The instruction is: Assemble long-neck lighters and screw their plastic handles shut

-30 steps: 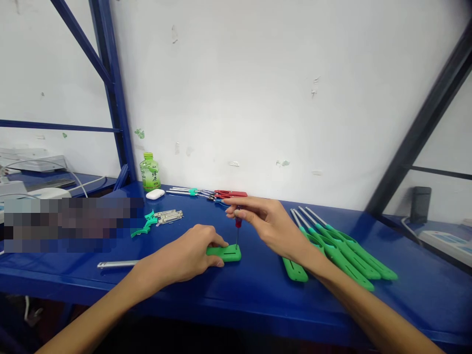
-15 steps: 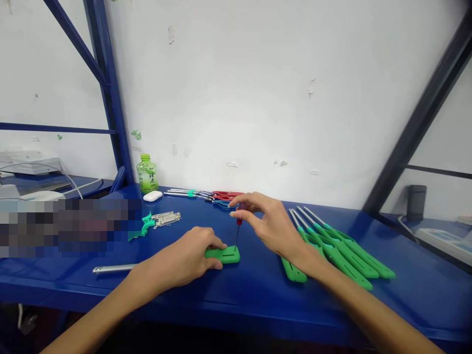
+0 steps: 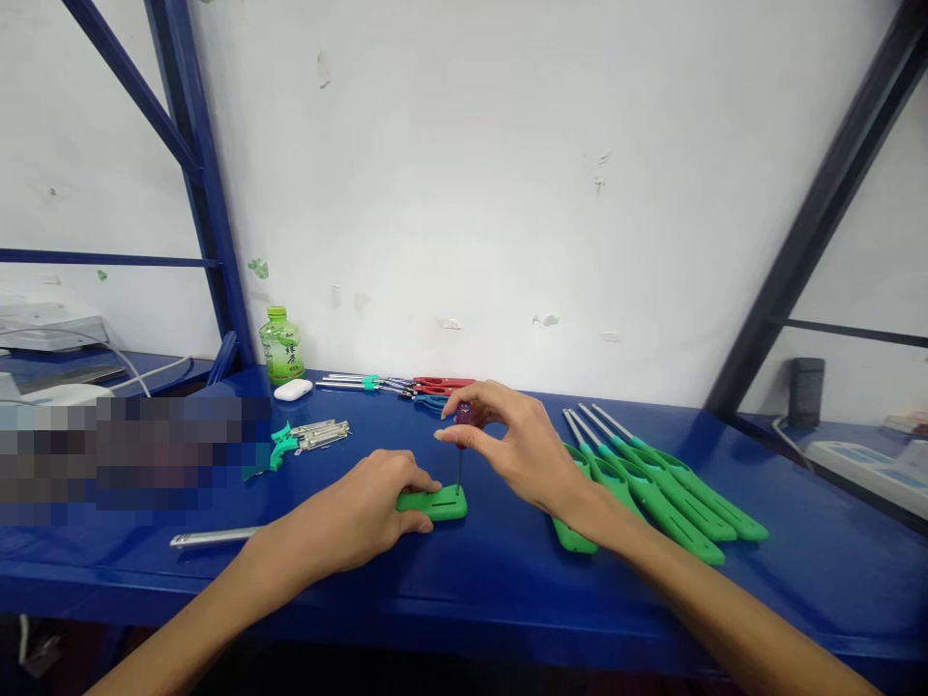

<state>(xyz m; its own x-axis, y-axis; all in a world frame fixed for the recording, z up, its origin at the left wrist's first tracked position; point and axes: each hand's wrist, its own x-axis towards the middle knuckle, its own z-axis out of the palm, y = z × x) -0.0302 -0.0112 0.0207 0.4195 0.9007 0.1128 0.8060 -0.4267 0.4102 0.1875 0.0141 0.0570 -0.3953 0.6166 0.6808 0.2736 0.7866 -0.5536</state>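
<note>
My left hand (image 3: 381, 498) presses a green long-necked lighter (image 3: 449, 503) flat on the blue table, its silver tube (image 3: 210, 537) reaching out to the left past my wrist. Between thumb and fingers, my right hand (image 3: 507, 435) grips a screwdriver (image 3: 464, 414) with a dark red handle. The screwdriver stands nearly upright, its tip at a hole near the end of the lighter's handle. Several more green lighters (image 3: 674, 517) lie side by side to the right, partly behind my right forearm.
Red lighters (image 3: 442, 384) and blue ones lie near the wall. Teal plastic parts (image 3: 282, 445) and metal pieces (image 3: 324, 434) lie left of my hands. A green bottle (image 3: 282, 346) and a white case (image 3: 293, 390) stand at the back left. The table's front edge (image 3: 464, 614) runs close to me.
The view has shifted slightly. My right fingers have changed their hold on the screwdriver, so more of its handle shows. My left hand still holds the lighter in place.
</note>
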